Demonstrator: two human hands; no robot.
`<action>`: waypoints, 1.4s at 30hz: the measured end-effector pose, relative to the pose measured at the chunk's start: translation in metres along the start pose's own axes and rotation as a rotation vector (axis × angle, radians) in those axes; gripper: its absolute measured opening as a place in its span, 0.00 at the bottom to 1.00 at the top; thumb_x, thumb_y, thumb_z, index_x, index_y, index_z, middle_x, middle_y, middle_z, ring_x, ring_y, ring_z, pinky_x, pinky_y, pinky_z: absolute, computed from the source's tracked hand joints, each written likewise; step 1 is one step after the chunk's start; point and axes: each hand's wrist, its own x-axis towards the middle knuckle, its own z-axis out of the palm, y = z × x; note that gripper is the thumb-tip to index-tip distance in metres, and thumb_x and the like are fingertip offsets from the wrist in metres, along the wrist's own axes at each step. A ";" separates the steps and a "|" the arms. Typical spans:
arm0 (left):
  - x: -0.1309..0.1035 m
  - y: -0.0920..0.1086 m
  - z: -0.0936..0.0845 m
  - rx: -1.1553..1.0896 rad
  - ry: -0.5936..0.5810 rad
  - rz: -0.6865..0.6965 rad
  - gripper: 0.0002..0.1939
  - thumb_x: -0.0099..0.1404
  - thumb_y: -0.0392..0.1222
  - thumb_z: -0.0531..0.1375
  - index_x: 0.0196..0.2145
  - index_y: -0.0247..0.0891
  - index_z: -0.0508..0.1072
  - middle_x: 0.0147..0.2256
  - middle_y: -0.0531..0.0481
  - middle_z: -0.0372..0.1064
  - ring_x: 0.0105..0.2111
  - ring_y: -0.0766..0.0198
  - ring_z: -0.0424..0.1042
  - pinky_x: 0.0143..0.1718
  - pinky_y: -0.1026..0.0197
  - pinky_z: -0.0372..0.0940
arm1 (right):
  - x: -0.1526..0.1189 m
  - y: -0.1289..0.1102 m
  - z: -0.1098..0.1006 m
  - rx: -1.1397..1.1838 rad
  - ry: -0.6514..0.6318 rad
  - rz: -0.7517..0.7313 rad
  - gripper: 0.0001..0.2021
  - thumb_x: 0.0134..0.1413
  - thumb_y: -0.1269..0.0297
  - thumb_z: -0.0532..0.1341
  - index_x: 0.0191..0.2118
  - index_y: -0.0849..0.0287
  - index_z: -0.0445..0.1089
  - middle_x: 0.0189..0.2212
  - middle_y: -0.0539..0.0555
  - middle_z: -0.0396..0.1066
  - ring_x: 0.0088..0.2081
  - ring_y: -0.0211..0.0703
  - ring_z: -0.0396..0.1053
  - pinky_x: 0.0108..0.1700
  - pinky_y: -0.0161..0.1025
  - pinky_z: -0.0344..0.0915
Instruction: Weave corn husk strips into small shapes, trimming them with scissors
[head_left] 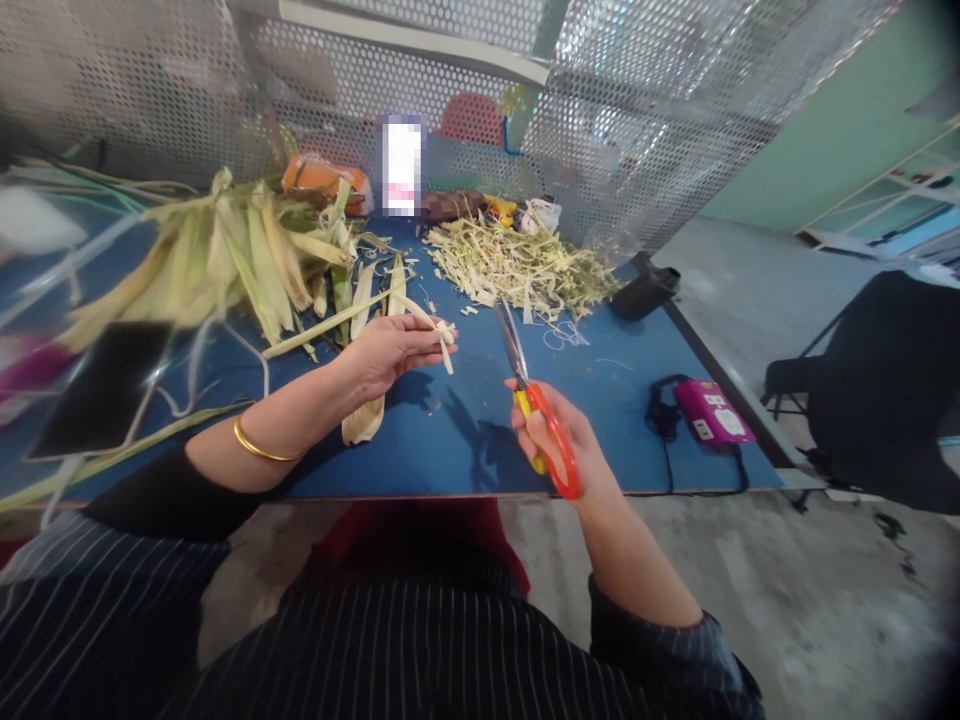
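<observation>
My left hand [390, 352] is pinched around a pale corn husk strip [445, 333], which looks folded or knotted at the fingertips, with a short end hanging down. Scissors [514, 345] with one red and one yellow handle are in my right hand [574, 435]. Their blades point up and away from me, close together and apart from the strip. Beneath and behind my left hand lie loose husk pieces [364, 420]. Farther back to the left is a large heap of whole corn husks [225, 250].
A pile of shredded husk trimmings [517, 265] covers the table's back. A black cylinder [646, 292] lies at the right edge, near a purple box [714, 410] and black cable. A dark flat panel [101, 390] is at left; perforated metal sheeting [337, 80] stands behind the blue table [420, 465].
</observation>
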 end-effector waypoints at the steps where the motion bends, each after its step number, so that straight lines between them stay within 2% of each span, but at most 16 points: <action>1: 0.000 -0.001 0.000 0.009 0.011 0.007 0.05 0.56 0.31 0.63 0.34 0.31 0.74 0.38 0.42 0.75 0.36 0.63 0.76 0.34 0.68 0.70 | -0.001 0.000 0.000 -0.006 0.005 0.008 0.28 0.47 0.44 0.62 0.50 0.56 0.62 0.27 0.48 0.61 0.18 0.29 0.53 0.17 0.32 0.50; 4: -0.001 -0.002 -0.001 0.061 0.032 0.050 0.08 0.54 0.35 0.66 0.33 0.32 0.75 0.37 0.44 0.75 0.35 0.64 0.75 0.33 0.68 0.70 | -0.001 0.001 -0.001 -0.052 0.012 0.009 0.29 0.43 0.45 0.64 0.49 0.56 0.64 0.25 0.47 0.61 0.20 0.31 0.55 0.20 0.33 0.54; 6: -0.001 -0.003 -0.002 0.114 0.024 0.088 0.11 0.52 0.38 0.67 0.35 0.34 0.76 0.36 0.45 0.75 0.33 0.65 0.75 0.31 0.67 0.69 | -0.001 0.002 -0.002 -0.149 0.030 -0.020 0.28 0.41 0.48 0.66 0.48 0.56 0.65 0.26 0.48 0.63 0.24 0.34 0.60 0.26 0.35 0.61; 10: -0.003 -0.004 -0.002 0.206 0.017 0.158 0.10 0.52 0.39 0.66 0.34 0.35 0.77 0.33 0.45 0.75 0.31 0.65 0.74 0.29 0.67 0.67 | -0.001 0.000 -0.007 -0.548 0.101 -0.139 0.27 0.41 0.54 0.67 0.50 0.54 0.66 0.34 0.52 0.70 0.34 0.43 0.67 0.40 0.42 0.65; 13: -0.005 -0.003 0.001 0.238 0.025 0.175 0.08 0.52 0.38 0.66 0.32 0.35 0.78 0.30 0.46 0.75 0.29 0.66 0.73 0.28 0.66 0.67 | 0.000 -0.005 -0.009 -0.800 0.104 -0.214 0.29 0.42 0.53 0.67 0.53 0.53 0.66 0.39 0.54 0.72 0.37 0.47 0.69 0.42 0.44 0.65; 16: -0.007 -0.001 0.004 0.276 0.046 0.164 0.08 0.51 0.36 0.65 0.32 0.36 0.78 0.27 0.48 0.75 0.27 0.66 0.72 0.28 0.65 0.67 | 0.001 -0.009 -0.008 -0.916 0.104 -0.244 0.30 0.43 0.52 0.67 0.54 0.53 0.65 0.40 0.55 0.72 0.37 0.48 0.70 0.42 0.44 0.65; 19: -0.010 0.001 0.007 0.316 0.043 0.134 0.07 0.51 0.35 0.64 0.31 0.36 0.79 0.25 0.49 0.73 0.25 0.68 0.70 0.25 0.66 0.65 | 0.002 -0.009 -0.005 -0.921 0.087 -0.241 0.28 0.46 0.52 0.64 0.55 0.53 0.64 0.39 0.55 0.72 0.36 0.47 0.70 0.41 0.44 0.66; 23: -0.011 0.000 0.009 0.359 -0.029 0.129 0.05 0.51 0.34 0.63 0.28 0.37 0.79 0.25 0.49 0.73 0.23 0.68 0.68 0.24 0.67 0.64 | 0.003 -0.006 -0.004 -0.880 0.061 -0.256 0.24 0.51 0.53 0.61 0.55 0.52 0.65 0.38 0.55 0.73 0.35 0.47 0.71 0.41 0.44 0.66; 27: -0.009 -0.003 0.007 0.375 -0.026 0.126 0.07 0.50 0.35 0.63 0.30 0.37 0.79 0.25 0.48 0.73 0.23 0.68 0.68 0.24 0.66 0.64 | 0.003 -0.003 -0.005 -0.847 0.032 -0.246 0.24 0.54 0.53 0.59 0.55 0.53 0.64 0.36 0.55 0.73 0.35 0.47 0.72 0.40 0.43 0.67; 36: -0.006 -0.005 0.003 0.390 -0.062 0.099 0.07 0.50 0.36 0.64 0.30 0.38 0.79 0.24 0.49 0.72 0.23 0.68 0.67 0.26 0.64 0.64 | 0.001 0.002 -0.007 -0.820 0.026 -0.257 0.23 0.55 0.51 0.58 0.55 0.54 0.65 0.37 0.55 0.73 0.34 0.46 0.74 0.37 0.40 0.69; 42: -0.006 -0.005 0.003 0.401 -0.057 0.102 0.08 0.52 0.39 0.65 0.32 0.39 0.79 0.27 0.47 0.74 0.25 0.66 0.69 0.26 0.64 0.63 | 0.001 0.004 -0.006 -0.723 0.046 -0.260 0.22 0.55 0.52 0.58 0.54 0.55 0.65 0.39 0.55 0.73 0.36 0.46 0.74 0.39 0.41 0.70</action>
